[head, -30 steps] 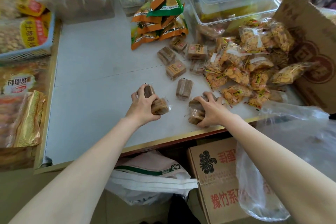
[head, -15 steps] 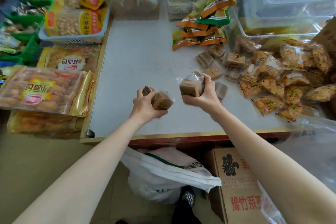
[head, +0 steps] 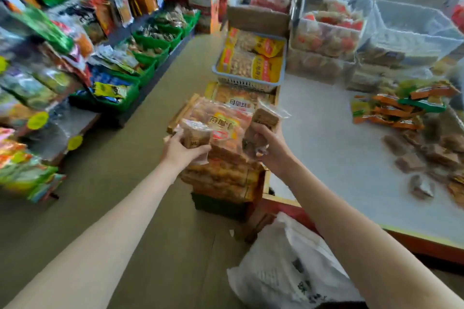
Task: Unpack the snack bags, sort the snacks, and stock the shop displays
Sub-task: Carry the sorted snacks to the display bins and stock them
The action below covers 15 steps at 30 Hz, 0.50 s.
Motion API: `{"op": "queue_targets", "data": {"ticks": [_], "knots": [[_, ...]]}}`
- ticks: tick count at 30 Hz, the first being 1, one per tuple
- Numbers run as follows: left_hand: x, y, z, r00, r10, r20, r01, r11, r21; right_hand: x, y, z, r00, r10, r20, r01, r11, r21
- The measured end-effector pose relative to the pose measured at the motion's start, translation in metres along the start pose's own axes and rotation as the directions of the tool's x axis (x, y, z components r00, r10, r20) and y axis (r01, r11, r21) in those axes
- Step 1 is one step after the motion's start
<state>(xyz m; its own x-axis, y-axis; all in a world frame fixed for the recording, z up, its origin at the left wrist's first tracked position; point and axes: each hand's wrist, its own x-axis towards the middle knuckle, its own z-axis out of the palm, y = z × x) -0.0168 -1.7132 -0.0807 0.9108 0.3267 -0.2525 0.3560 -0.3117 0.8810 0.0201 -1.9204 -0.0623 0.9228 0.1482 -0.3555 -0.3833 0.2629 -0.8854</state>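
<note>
Two hands are raised in front of us, each grasping clear-wrapped brown snack cakes. Our left hand (head: pixel 179 149) curls its fingers round a clear-wrapped brown square cake (head: pixel 194 133), thumb on the near side. Our right hand (head: pixel 272 150) holds a second clear-wrapped brown cake bundle (head: pixel 266 118), the wrapper tops standing above the fingers; how many pieces it holds we cannot tell. Both hands are off the white flat surface (head: pixel 326 153), to its left, above a stack of large clear bags of golden bread rolls with yellow-and-red labels (head: pixel 226 173).

On the surface, to the right, lie more loose brown wrapped cakes (head: pixel 426 153) in a scattered group. Behind them sits a pile of orange-and-green foil snack packets (head: pixel 399 108). At the far left edge of the surface stands a blue slotted plastic basket (head: pixel 241 80) filled with yellow-labelled nut bags. Clear plastic bins (head: pixel 331 30) with packaged snacks line the far side of the surface.

Across the aisle, on the left, green plastic trays (head: pixel 148 57) on shelves carry mixed snack packets; detail there is blurred. A white plastic carrier bag (head: pixel 283 273) rests on the floor below the near edge of the surface, beneath our right forearm.
</note>
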Motion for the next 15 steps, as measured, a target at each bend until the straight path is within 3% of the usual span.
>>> {"op": "queue_targets", "data": {"ticks": [5, 8, 15], "knots": [[0.065, -0.019, -0.112, 0.971, -0.149, -0.190, 0.105, 0.970, -0.220, 0.049, 0.009, 0.149, 0.981, 0.010, 0.194, -0.016, 0.999, 0.028], [0.115, -0.029, -0.148, 0.967, -0.165, -0.193, 0.104, 0.951, -0.292, 0.101, 0.019, 0.209, 0.974, 0.024, 0.227, -0.039, 0.997, 0.060], [0.292, -0.030, -0.236, 0.974, -0.144, -0.175, 0.093, 0.958, -0.271, 0.282, 0.023, 0.326, 0.970, 0.103, 0.220, -0.136, 0.980, 0.144]]}}
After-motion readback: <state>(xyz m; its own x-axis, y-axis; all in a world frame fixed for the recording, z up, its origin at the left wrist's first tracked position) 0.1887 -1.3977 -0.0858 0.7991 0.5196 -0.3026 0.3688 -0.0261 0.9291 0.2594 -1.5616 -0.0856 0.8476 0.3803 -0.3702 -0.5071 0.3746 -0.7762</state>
